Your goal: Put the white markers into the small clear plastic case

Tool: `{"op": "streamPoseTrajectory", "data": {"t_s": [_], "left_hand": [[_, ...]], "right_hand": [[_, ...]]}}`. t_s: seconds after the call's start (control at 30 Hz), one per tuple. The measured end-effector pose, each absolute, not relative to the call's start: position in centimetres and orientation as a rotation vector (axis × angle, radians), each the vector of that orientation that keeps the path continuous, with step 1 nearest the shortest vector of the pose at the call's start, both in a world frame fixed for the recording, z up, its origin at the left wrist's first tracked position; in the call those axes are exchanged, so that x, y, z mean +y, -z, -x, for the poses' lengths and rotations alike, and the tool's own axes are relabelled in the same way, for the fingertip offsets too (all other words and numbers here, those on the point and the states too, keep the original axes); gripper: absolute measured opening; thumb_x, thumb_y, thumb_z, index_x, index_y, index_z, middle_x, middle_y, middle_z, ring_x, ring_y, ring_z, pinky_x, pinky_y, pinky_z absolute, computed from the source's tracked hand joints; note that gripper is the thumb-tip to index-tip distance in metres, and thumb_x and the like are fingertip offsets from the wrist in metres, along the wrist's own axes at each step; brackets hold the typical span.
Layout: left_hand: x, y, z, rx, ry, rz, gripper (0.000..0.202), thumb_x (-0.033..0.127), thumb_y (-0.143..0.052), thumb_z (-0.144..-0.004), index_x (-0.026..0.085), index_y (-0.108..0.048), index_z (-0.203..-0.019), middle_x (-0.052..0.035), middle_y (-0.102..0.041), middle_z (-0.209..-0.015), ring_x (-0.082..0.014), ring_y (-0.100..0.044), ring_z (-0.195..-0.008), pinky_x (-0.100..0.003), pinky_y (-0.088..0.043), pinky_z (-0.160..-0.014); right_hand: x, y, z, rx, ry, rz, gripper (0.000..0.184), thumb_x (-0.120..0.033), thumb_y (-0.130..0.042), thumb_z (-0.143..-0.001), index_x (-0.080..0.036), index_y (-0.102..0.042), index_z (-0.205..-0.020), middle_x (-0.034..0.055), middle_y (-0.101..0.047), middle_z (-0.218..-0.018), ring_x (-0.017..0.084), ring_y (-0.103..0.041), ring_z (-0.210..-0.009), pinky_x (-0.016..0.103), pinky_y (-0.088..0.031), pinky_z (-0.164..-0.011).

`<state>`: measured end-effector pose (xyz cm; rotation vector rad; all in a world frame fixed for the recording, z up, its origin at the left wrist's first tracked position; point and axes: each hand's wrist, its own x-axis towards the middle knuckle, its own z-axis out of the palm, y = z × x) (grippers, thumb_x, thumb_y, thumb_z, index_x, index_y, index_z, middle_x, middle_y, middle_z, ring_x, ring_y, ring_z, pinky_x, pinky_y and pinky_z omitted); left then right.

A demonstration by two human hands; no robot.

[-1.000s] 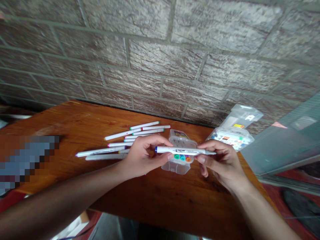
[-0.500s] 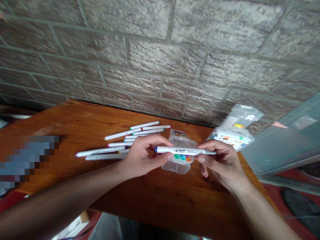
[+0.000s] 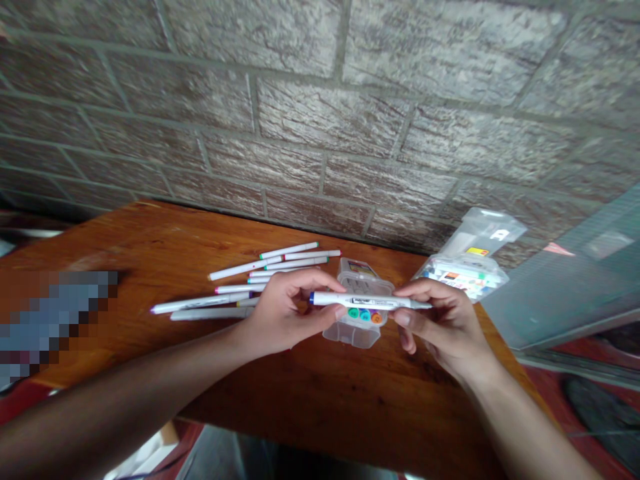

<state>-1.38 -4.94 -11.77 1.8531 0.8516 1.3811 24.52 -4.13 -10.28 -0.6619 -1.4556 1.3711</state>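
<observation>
A white marker point(image 3: 370, 302) with a dark blue end at its left lies level between my two hands. My left hand point(image 3: 285, 307) pinches it near the blue end, thumb below and forefinger above. At its tapered grey-tipped end, my right hand point(image 3: 445, 327) holds it between thumb and fingers. Behind and below the marker stands a clear plastic case point(image 3: 353, 335) with its lid open, showing green, blue and orange round marker ends point(image 3: 365, 315). My left hand partly hides several loose white markers point(image 3: 240, 269) with coloured ends on the wooden table point(image 3: 165, 247).
A second open clear case point(image 3: 480, 267) with markers inside stands at the table's right, near the wall. The stone-block wall point(image 3: 310, 127) runs along the back edge. A blurred-out object point(image 3: 55, 320) is at the left. A translucent panel point(image 3: 580, 280) rises at the right.
The marker has rolled slightly in my fingers, so its printed label looks a little different. Both hands stay in nearly the same place.
</observation>
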Motion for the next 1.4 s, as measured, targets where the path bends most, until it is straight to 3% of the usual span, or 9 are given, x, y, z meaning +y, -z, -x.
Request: {"op": "streamPoseTrajectory", "data": {"t_s": [0.37,0.77,0.9,1.0,1.1,1.2,1.4], "left_hand": [[-4.8,12.1,1.1,0.833,-1.408,-1.782,0.019,0.023,-0.084,-0.083,0.015,-0.079,-0.100,-0.0052,-0.077,-0.078,-0.0134,-0.065,-0.063,-0.020,-0.046,-0.051],[-4.8,11.7,0.9,0.729,-1.540,-1.716,0.014,0.017,-0.082,-0.086,0.017,-0.080,-0.100,-0.0059,-0.081,-0.087,-0.0137,-0.070,-0.070,-0.021,-0.053,-0.060],[-4.9,11.1,0.7,0.740,-1.575,-1.677,0.013,0.019,-0.083,-0.084,0.016,-0.081,-0.097,-0.0055,-0.080,-0.081,-0.0132,-0.068,-0.065,-0.021,-0.052,-0.057],[-4.9,10.4,0.4,0.765,-1.583,-1.633,0.013,0.022,-0.084,-0.085,0.015,-0.081,-0.096,-0.0061,-0.080,-0.080,-0.0135,-0.068,-0.064,-0.021,-0.053,-0.056],[-4.9,9.6,0.1,0.790,-1.566,-1.620,0.015,0.023,-0.084,-0.084,0.015,-0.082,-0.095,-0.0082,-0.082,-0.084,-0.0140,-0.069,-0.064,-0.021,-0.052,-0.055],[-4.9,8.5,0.2,0.782,-1.527,-1.622,0.017,0.025,-0.084,-0.083,0.014,-0.082,-0.096,-0.0100,-0.083,-0.090,-0.0153,-0.072,-0.069,-0.022,-0.055,-0.059],[-4.6,4.8,0.6,0.740,-1.555,-1.613,0.022,0.031,-0.086,-0.083,0.014,-0.083,-0.096,-0.0041,-0.074,-0.069,-0.0110,-0.060,-0.055,-0.019,-0.044,-0.050]], "right_hand": [[-3.8,10.3,-24.6,-1.472,-1.345,0.665,0.019,-0.022,-0.091,-0.082,-0.027,-0.085,-0.100,-0.0010,-0.077,-0.066,0.009,-0.066,-0.040,0.015,-0.056,-0.040],[-3.9,9.8,-24.6,-1.571,-1.177,0.697,0.017,-0.017,-0.090,-0.082,-0.024,-0.084,-0.096,0.0009,-0.078,-0.067,0.010,-0.069,-0.048,0.015,-0.056,-0.045],[-4.2,9.5,-24.5,-1.617,-1.021,0.702,0.020,-0.011,-0.088,-0.079,-0.023,-0.084,-0.096,0.0024,-0.082,-0.073,0.012,-0.071,-0.052,0.016,-0.056,-0.046],[-4.4,9.4,-24.5,-1.688,-0.847,0.716,0.021,-0.010,-0.088,-0.077,-0.023,-0.084,-0.094,0.0032,-0.084,-0.078,0.015,-0.077,-0.062,0.021,-0.063,-0.057],[-4.7,9.6,-24.9,-1.733,-0.653,0.769,0.020,-0.014,-0.089,-0.078,-0.023,-0.084,-0.095,0.0048,-0.085,-0.084,0.019,-0.080,-0.070,0.026,-0.067,-0.068],[-4.8,9.4,-25.2,-1.785,-0.503,0.797,0.016,-0.019,-0.087,-0.082,-0.022,-0.083,-0.097,0.0059,-0.085,-0.086,0.020,-0.079,-0.071,0.029,-0.066,-0.068],[-4.7,5.1,-24.5,-1.919,-0.194,0.835,0.014,-0.028,-0.084,-0.088,-0.022,-0.082,-0.101,0.0054,-0.084,-0.086,0.021,-0.076,-0.071,0.030,-0.062,-0.066]]}}
